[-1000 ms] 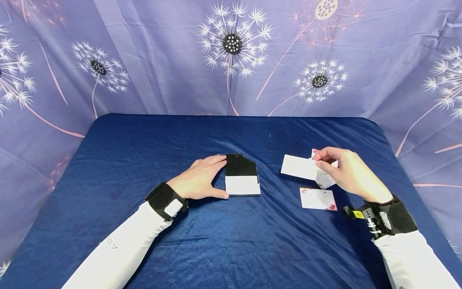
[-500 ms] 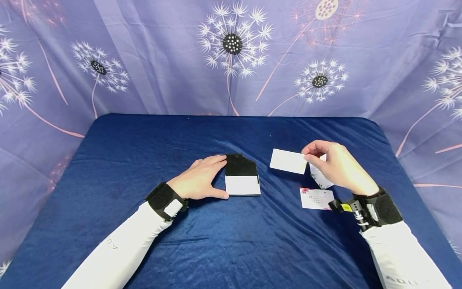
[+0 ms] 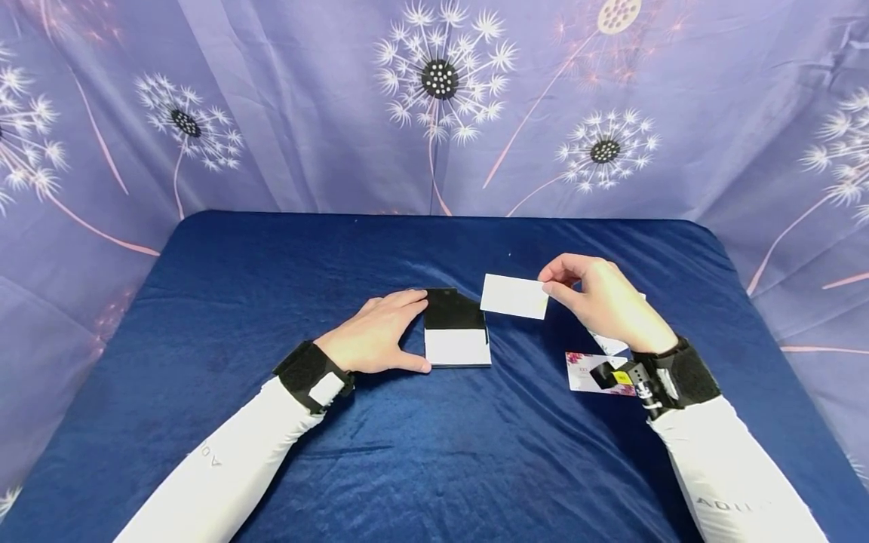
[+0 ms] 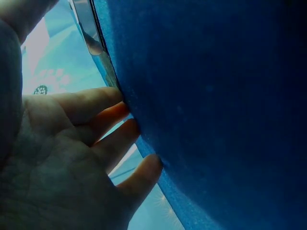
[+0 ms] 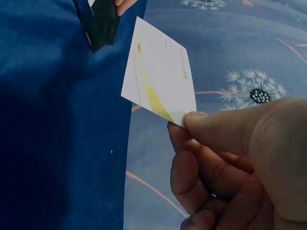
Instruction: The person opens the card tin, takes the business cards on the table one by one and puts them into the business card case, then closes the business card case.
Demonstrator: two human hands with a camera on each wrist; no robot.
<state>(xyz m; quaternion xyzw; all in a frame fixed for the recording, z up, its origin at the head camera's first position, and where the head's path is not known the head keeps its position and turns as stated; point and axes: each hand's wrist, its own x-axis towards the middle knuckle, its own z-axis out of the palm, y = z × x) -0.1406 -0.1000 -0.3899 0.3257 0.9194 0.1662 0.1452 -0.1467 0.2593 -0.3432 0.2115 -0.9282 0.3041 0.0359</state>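
My right hand (image 3: pixel 597 298) pinches a white business card (image 3: pixel 514 296) by its right end, between thumb and fingers, above the table. A yellow curved stripe and small print show on this business card (image 5: pixel 160 72) in the right wrist view. My left hand (image 3: pixel 376 332) rests on the cloth at the left side of a black card case (image 3: pixel 453 311), its fingers fairly straight. Thumb and fingertips lie right at the case's left edge. The lower half of the case looks white and shiny. Only a strip of the card case (image 4: pixel 88 21) shows in the left wrist view.
A business card with red floral corners (image 3: pixel 582 373) lies on the blue cloth (image 3: pixel 407 467), partly covered by the right wrist camera. Another white card (image 3: pixel 609 345) lies behind it, mostly hidden by the right hand. A purple dandelion-print curtain (image 3: pixel 305 113) hangs behind the table.
My right hand has moved left with the business card, away from the other cards and close to the card case. The left hand has stayed in place beside the case.
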